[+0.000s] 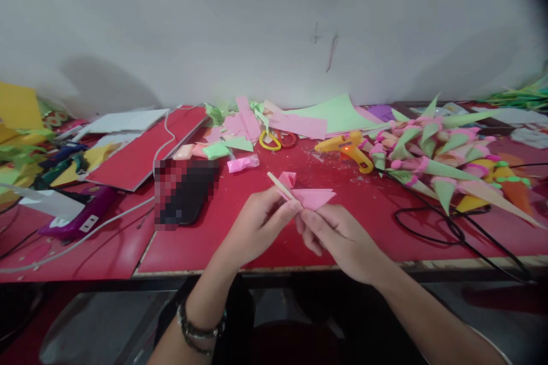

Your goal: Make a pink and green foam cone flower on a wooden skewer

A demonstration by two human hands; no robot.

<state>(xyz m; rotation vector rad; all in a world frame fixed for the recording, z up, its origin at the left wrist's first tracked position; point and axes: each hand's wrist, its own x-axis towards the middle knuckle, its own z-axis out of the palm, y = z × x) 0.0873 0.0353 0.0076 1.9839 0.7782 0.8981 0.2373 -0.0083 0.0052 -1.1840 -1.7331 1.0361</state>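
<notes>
Over the front of the red table, both my hands meet on a folded pink paper piece. My left hand is closed, its thumb pressing a thin pale wooden stick along the paper. A curled pink end of paper shows beyond the left fingers. My right hand pinches the lower edge of the folded paper between thumb and fingers. Just beyond the hands lie a yellow glue gun with a lit red light and a pair of scissors with yellow and red handles.
Green and pink paper cones pile up at the right, near a looped black cable. A partly pixelated black phone lies left of my hands. Farther left are a red board and a purple power strip. Green paper sheets lie at the back.
</notes>
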